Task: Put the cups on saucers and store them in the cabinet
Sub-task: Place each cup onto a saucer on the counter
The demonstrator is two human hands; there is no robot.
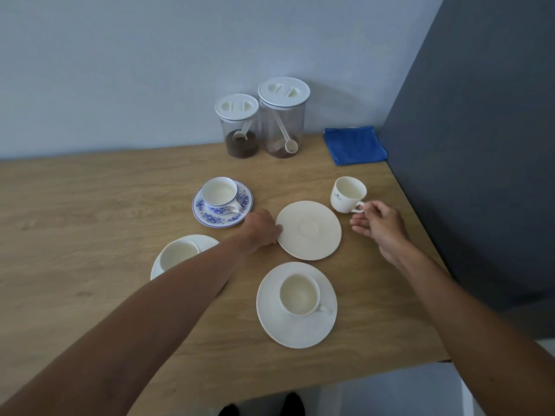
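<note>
An empty cream saucer lies mid-table; my left hand grips its left rim. To its upper right stands a white cup with a small logo, directly on the wood. My right hand pinches that cup's handle with thumb and forefinger. A blue-flowered cup sits on its matching saucer. A white cup rests on a white saucer near me. Another white cup on a saucer is partly hidden by my left forearm.
Two clear jars with white lids, each holding brown powder and a scoop, stand at the back wall. A folded blue cloth lies in the back right corner. A dark grey panel borders the wooden table on the right.
</note>
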